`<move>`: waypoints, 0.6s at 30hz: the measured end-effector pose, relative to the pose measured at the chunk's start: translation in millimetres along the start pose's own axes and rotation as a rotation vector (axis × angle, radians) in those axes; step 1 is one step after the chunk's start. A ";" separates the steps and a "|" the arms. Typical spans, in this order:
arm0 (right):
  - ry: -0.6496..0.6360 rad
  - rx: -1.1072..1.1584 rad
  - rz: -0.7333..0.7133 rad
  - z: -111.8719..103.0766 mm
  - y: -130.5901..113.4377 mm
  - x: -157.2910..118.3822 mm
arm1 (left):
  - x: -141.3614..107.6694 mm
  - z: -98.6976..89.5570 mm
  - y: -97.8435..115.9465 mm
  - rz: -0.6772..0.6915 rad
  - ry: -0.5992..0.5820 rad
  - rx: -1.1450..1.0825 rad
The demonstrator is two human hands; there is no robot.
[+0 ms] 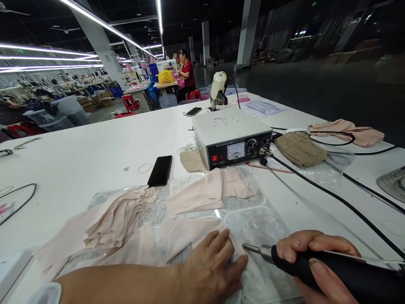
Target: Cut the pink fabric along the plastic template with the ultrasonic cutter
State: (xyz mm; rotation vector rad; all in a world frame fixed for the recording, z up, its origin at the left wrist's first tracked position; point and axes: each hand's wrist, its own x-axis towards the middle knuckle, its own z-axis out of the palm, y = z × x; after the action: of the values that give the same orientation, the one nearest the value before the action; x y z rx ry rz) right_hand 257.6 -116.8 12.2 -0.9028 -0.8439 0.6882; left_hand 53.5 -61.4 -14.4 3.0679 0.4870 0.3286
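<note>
My left hand (211, 261) lies palm down on a piece of pale pink fabric (177, 234), its fingers stretched out and pressing on the cloth. My right hand (319, 257) is wrapped round a black ultrasonic handpiece (341, 270). The metal tip of the handpiece points left, close to my left fingers and over the fabric's right edge; I cannot tell if it touches. Beneath the cloth is a clear plastic board (259, 223). A ruffled stack of cut fabric pieces (117, 219) lies to the left, and a folded fabric piece (209, 190) lies beyond my left hand.
A white-topped generator box (234, 135) stands behind the fabric, its black cable (329, 198) running right. Near it lie a black phone (160, 170), brown card patterns (300, 150) and more pink fabric (348, 131). A cream hand-held machine (219, 90) stands farther back. People sit at sewing machines beyond.
</note>
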 end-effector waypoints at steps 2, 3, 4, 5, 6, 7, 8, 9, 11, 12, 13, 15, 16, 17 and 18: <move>0.027 0.006 0.001 2.5 1.5 0.7 | 0.4 0.0 -0.2 0.010 -0.012 0.005; 0.027 0.009 0.002 4.3 2.3 1.3 | 0.6 0.2 -0.2 0.013 -0.015 0.009; 0.025 0.014 -0.002 6.2 3.0 2.1 | 0.7 0.5 -0.1 0.015 -0.015 0.013; 0.020 0.016 -0.004 8.1 3.9 2.9 | 0.7 1.0 -0.1 0.015 -0.012 0.016; 0.017 0.017 -0.006 9.8 4.8 3.6 | 0.6 1.6 0.0 0.012 -0.008 0.018; 0.016 0.015 -0.010 11.1 5.9 4.2 | 0.4 2.3 0.2 0.010 -0.002 0.020; 0.019 0.014 -0.017 12.0 7.2 4.7 | 0.2 3.1 0.3 0.009 0.002 0.021; 0.023 0.011 -0.014 12.4 8.5 5.1 | 0.0 3.9 0.4 0.008 0.008 0.022; 0.031 0.003 0.002 11.9 10.9 5.7 | -0.4 5.1 0.5 0.008 0.018 0.026; 0.032 0.002 0.006 11.4 11.7 6.0 | -0.5 5.4 0.6 0.008 0.023 0.028; 0.033 -0.001 0.008 10.8 12.1 6.3 | -0.6 5.7 0.7 0.010 0.029 0.030; 0.015 -0.014 0.000 10.2 11.4 7.2 | -0.7 6.2 0.9 0.012 0.044 0.036; 0.008 -0.021 -0.009 10.2 10.5 7.6 | -0.9 6.7 1.0 0.011 0.050 0.040; -0.002 -0.026 -0.019 10.5 9.5 8.0 | -1.1 7.5 1.1 0.010 0.059 0.046; -0.009 -0.030 -0.026 10.8 8.6 8.4 | -1.4 8.6 1.3 0.007 0.067 0.052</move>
State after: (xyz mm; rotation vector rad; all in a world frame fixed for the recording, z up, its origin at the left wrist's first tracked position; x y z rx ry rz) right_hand 251.2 -102.0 11.3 -0.9145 -0.8746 0.6585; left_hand 54.4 -62.9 -23.0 3.1179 0.4952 0.4266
